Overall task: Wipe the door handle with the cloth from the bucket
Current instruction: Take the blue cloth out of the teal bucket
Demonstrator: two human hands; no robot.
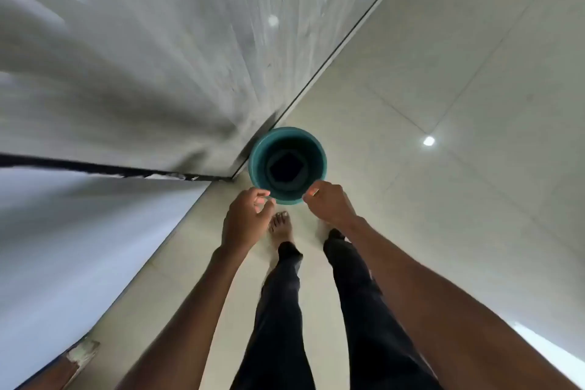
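Observation:
A teal bucket (256,165) stands on the tiled floor, right against the corner of a grey wall. A dark folded cloth (286,169) lies at its bottom. My left hand (248,218) hovers just short of the near rim with its fingers loosely curled, apart and holding nothing. My right hand (327,204) is at the near right rim with curled fingers, thumb and forefinger against the edge. Whether it grips the rim is unclear. No door handle is in view.
A blurred grey wall (142,73) fills the upper left. A pale panel (63,247) runs along the lower left. Light floor tiles (459,104) spread to the right. My bare feet (280,226) and dark trouser legs stand just behind the bucket.

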